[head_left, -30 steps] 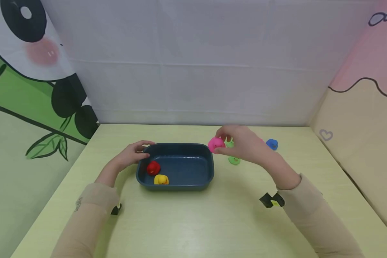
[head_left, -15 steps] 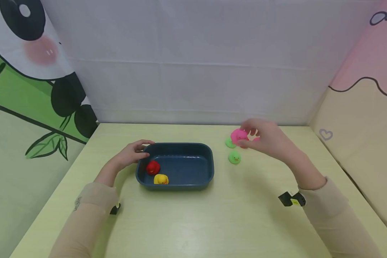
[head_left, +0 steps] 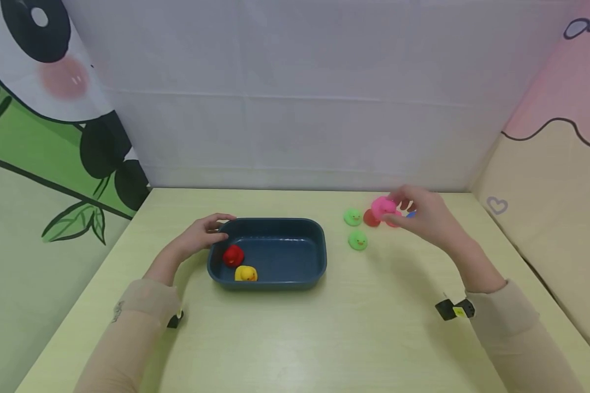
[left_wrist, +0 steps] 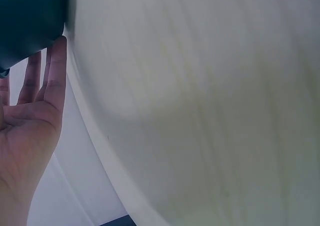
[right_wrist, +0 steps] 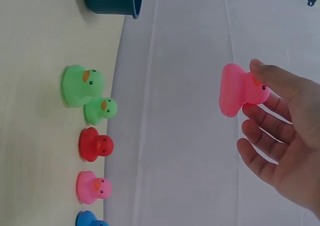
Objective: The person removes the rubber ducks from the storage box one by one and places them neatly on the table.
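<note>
My right hand (head_left: pixel 425 215) pinches a pink rubber duck (right_wrist: pixel 240 89) between thumb and fingertips, raised above the row of ducks at the back right. My left hand (head_left: pixel 196 236) holds the left back corner of a dark blue rectangular dish (head_left: pixel 295 286), thumb at the left rim and fingers along the back. In the left wrist view, its fingers (left_wrist: pixel 56 78) reach straight up to the dish's outside wall. Inside the dish, toward the left, sit a red duck (head_left: pixel 233 255) and a yellow duck (head_left: pixel 246 273).
Two green ducks (head_left: pixel 358 240) stand right of the dish. Beyond them are another red duck (right_wrist: pixel 92 145), a second pink duck (right_wrist: pixel 92 187) and a blue duck (right_wrist: pixel 89 219), partly hidden by my right hand in the head view. A white cloth wall (head_left: pixel 300 136) closes the table's back.
My right hand, still holding the pink duck, has moved right, away from the dish and past the green ducks. The left hand and the dish have stayed in place.
</note>
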The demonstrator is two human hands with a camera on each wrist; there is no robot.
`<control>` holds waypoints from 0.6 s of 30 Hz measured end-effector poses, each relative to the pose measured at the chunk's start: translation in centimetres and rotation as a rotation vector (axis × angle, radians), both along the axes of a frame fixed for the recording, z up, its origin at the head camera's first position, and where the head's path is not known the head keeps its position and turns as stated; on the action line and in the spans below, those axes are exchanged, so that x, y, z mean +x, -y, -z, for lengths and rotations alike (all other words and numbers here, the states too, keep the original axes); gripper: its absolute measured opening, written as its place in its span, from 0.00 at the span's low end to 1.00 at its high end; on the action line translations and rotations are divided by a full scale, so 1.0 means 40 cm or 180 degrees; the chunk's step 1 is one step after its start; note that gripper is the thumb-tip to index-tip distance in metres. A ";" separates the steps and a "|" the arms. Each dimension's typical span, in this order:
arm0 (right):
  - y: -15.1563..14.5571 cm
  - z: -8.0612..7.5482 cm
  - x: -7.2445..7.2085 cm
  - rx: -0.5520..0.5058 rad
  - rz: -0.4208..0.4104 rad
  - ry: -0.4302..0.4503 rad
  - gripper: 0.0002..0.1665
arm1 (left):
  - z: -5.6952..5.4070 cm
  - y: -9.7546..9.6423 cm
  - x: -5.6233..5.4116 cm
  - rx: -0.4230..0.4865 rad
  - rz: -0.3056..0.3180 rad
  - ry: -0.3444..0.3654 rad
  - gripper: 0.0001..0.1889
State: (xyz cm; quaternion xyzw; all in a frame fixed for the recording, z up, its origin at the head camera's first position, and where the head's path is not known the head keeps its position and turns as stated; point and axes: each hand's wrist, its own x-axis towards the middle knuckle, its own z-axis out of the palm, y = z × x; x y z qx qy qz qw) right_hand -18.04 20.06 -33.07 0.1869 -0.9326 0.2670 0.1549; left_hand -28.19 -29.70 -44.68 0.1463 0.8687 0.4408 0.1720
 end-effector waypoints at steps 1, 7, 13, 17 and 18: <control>-0.005 0.007 -0.002 -0.0005 0.0018 -0.0001 0.16 | 0.000 0.000 0.000 0.0001 0.0000 0.0000 0.25; -0.035 0.060 -0.018 -0.0003 0.0172 0.0004 0.17 | 0.002 0.000 -0.001 0.0002 0.0005 -0.0018 0.25; -0.057 0.118 -0.034 -0.0018 0.0229 0.0025 0.18 | 0.003 -0.003 -0.001 0.0012 0.0014 -0.0033 0.25; -0.069 0.150 -0.040 -0.0058 0.0300 0.0144 0.19 | 0.003 -0.006 -0.001 0.0011 0.0018 -0.0027 0.25; -0.072 0.158 -0.042 -0.0058 0.0314 0.0172 0.20 | 0.003 -0.006 -0.001 0.0010 0.0012 -0.0025 0.25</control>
